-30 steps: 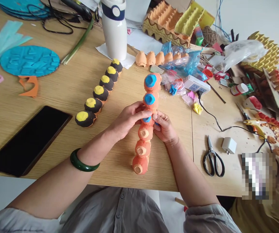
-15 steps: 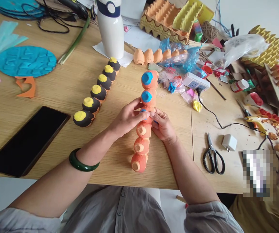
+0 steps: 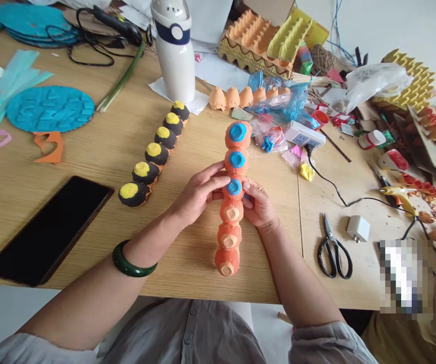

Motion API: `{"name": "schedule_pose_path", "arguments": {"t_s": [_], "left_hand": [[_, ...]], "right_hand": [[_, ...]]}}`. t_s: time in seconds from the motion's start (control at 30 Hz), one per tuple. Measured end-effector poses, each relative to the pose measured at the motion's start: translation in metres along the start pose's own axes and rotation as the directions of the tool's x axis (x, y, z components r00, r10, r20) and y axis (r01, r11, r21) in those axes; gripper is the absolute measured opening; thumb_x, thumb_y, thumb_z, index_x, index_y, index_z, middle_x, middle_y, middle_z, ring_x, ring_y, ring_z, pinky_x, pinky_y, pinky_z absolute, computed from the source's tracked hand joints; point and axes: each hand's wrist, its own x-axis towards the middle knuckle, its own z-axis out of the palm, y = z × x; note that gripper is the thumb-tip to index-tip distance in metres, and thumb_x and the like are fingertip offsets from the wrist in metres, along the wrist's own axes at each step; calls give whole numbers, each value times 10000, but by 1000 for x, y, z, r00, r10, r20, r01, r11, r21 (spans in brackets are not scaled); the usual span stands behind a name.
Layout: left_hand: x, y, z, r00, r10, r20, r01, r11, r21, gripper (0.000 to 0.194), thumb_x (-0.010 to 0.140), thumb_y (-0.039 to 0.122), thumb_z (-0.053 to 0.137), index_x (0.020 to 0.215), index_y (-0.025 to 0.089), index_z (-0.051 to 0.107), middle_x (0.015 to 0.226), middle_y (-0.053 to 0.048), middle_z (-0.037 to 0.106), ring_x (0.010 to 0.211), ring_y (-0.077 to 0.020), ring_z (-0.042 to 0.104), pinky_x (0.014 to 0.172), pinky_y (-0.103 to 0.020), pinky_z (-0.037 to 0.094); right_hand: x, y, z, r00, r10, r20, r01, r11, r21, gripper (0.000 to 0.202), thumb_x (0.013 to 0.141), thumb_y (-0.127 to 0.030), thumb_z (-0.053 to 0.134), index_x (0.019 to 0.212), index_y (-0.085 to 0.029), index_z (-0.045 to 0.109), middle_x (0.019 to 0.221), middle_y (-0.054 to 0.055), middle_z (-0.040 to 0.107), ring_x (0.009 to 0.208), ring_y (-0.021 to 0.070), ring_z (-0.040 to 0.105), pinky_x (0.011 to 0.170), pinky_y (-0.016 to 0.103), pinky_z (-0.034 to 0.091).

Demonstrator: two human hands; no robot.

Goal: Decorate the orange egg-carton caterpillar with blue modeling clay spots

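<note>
Between my two hands is an orange egg-carton strip, a row of several bumps running away from me. Blue clay caps cover the tips of the three far bumps; the nearer tips are bare and pale. My left hand grips the strip's left side near the third cap, thumb on top. On the opposite side my right hand pinches the strip, with a bit of blue showing by its fingers. To the left lies a black egg-carton strip with yellow tops.
A dark phone lies at left, a white bottle behind. Scissors, a white charger and a power strip with its cord lie right. Egg trays stand at the back. Another person's sleeve shows lower right.
The strip has turned so its capped tips face up toward me. My left thumb has slid back off the third cap, which now shows whole. The camera view has shifted slightly.
</note>
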Motion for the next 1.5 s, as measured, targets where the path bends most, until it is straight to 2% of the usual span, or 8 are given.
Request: {"name": "schedule_pose_path", "arguments": {"t_s": [0.33,0.57,0.77,0.97,1.13,1.27,1.37,1.5], "left_hand": [[-5,-6,7,1000,-15,4,15,998,-57,598,942,504,922,1444,231,743,1358,-97,833,1154,-258,799,931,-301,669],[-8,-5,8,1000,-10,-8,11,999,39,702,931,451,940,1546,228,684,1453,-125,804,1238,-298,799,1017,-349,657],[-11,-8,12,998,-15,-60,18,999,48,677,943,488,934,1508,207,689,1484,-144,789,1225,-296,814,969,-333,675],[-14,-12,8,1000,-11,22,13,994,-111,583,1054,477,824,1570,231,707,1480,-122,797,1259,-284,807,1039,-333,670],[-13,-11,8,998,-67,14,69,990,-124,716,928,374,979,1584,260,715,1452,-108,804,1216,-265,800,1025,-326,672],[-9,-11,5,996,-87,-8,85,988,-128,675,910,368,997,1528,243,755,1431,-103,813,1201,-253,792,1021,-320,667],[-5,-11,2,999,-41,-26,38,994,-104,671,871,396,1024,1473,231,778,1358,-98,834,1193,-262,787,998,-319,662],[-2,-8,-1,999,28,35,-26,998,-51,654,871,440,1025,1443,220,796,1391,-111,821,1294,-291,759,1041,-317,637]], "right_hand": [[-6,-2,2,1000,21,-8,-20,998,58,563,705,-605,1007,712,-222,595,546,-128,377,473,27,97,479,249,65],[-12,-1,6,998,65,-26,-63,995,75,535,730,-621,1021,809,-201,699,563,-119,416,486,32,118,487,244,60],[-15,0,3,994,107,-17,-105,988,112,531,754,-591,1043,767,-194,691,580,-110,418,482,22,131,486,237,87],[-16,2,-1,992,129,-7,-125,977,174,523,748,-584,1062,739,-200,708,549,-121,384,461,14,111,467,237,65],[-16,1,1,988,150,-44,-142,980,141,536,708,-613,1068,754,-201,728,574,-101,454,481,24,129,480,247,78],[-15,2,3,986,160,-46,-153,980,124,549,677,-610,1084,791,-196,741,597,-91,495,486,22,150,492,251,87],[-13,3,2,987,151,-51,-145,985,98,564,672,-616,1075,806,-199,720,628,-79,534,492,21,156,497,259,72],[-7,3,-1,994,110,20,-111,990,91,567,669,-618,1053,777,-212,672,588,-108,453,485,24,146,512,261,89]]}}
